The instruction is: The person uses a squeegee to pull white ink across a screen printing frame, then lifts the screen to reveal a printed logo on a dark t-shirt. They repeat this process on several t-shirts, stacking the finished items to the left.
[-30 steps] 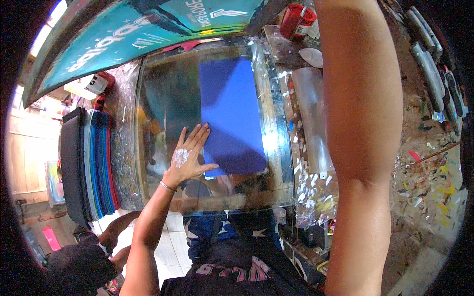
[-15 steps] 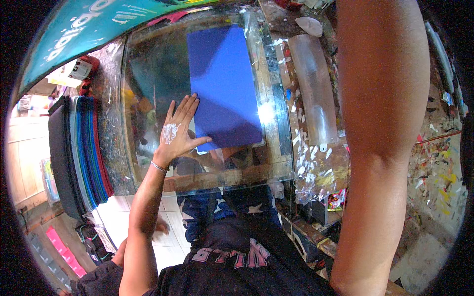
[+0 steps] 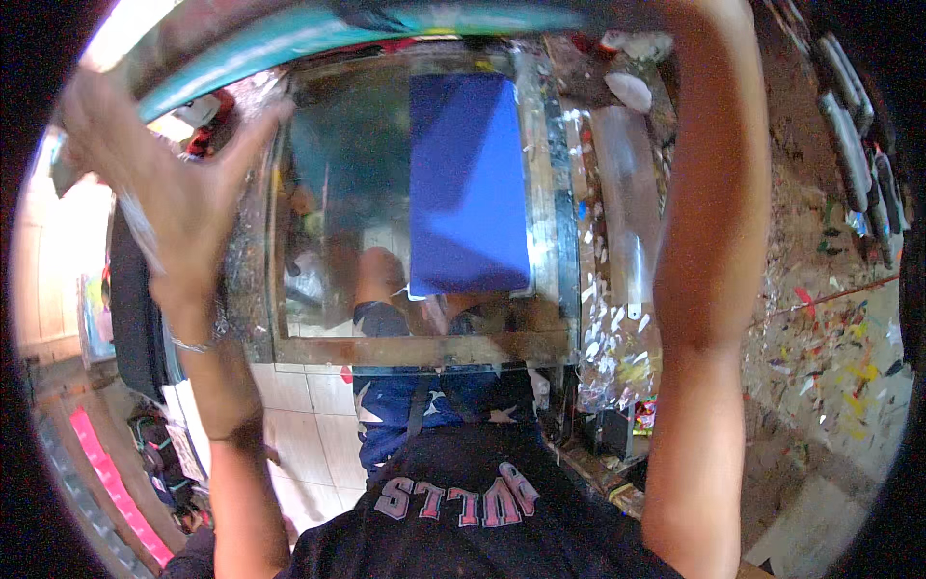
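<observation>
A blue rectangular sheet [image 3: 470, 193] lies on a glass-topped table [image 3: 333, 261], with white corners peeking out under its lower edge. My left hand [image 3: 169, 198] is raised at the upper left, blurred, its thumb spread wide from the fingers and nothing visible in it. Close by that hand, a teal panel [image 3: 289, 50] curves across the top of the view, seen nearly edge-on. My right arm [image 3: 709, 241] reaches up along the right side; its hand is cut off and smeared at the top rim, so its grip is hidden.
Right of the glass lie a long curved translucent strip [image 3: 627, 193] and a white lump [image 3: 629, 93] on a paint-spattered surface. A dark stack [image 3: 140, 299] stands at the left, partly behind my arm. Dark long objects [image 3: 849, 145] line the far right.
My left hand has left the blue sheet's edge and moved up and left. The teal panel has swung to a flatter, edge-on angle. The right arm has shifted slightly; the head view has moved too.
</observation>
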`<state>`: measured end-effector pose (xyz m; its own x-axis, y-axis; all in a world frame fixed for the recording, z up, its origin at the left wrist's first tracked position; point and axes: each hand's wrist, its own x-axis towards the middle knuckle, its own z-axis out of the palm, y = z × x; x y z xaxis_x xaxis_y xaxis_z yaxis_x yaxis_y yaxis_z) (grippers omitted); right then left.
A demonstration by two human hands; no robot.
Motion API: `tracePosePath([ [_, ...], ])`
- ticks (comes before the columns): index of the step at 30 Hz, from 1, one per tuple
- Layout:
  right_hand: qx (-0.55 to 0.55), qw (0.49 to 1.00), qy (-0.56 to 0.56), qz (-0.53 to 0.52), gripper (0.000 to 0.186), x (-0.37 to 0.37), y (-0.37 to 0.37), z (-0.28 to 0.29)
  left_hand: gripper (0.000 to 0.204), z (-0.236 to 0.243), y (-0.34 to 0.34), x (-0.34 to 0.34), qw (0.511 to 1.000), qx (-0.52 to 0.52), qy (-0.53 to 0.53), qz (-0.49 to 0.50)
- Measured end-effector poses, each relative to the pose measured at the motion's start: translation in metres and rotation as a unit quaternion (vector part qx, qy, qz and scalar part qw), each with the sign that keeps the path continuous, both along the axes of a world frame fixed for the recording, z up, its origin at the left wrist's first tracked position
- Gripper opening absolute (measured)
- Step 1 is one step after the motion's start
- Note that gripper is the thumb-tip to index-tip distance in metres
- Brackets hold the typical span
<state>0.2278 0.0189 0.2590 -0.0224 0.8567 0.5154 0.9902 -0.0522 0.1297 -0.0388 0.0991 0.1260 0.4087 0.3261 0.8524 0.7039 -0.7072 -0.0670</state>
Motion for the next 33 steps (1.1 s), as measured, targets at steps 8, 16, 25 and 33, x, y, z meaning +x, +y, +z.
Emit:
tracePosePath([
  [8, -0.03, 0.995, 0.09, 0.023, 0.038, -0.076, -0.118, -0.223, 0.053, -0.103, -0.073, -0.06, 0.879, -0.343, 0.297, -0.148],
  [16, -0.323, 0.916, 0.239, 0.017, 0.027, -0.034, -0.067, -0.262, 0.05, -0.183, -0.08, -0.066, 0.855, -0.385, 0.297, -0.179],
  [25, -0.238, 0.957, 0.163, 0.039, 0.019, -0.078, -0.127, -0.271, 0.047, -0.18, -0.08, -0.064, 0.854, -0.393, 0.282, -0.192],
  [33, -0.031, 0.998, 0.056, 0.017, 0.017, 0.0, -0.021, -0.318, 0.048, -0.174, -0.08, -0.062, 0.837, -0.431, 0.287, -0.179],
])
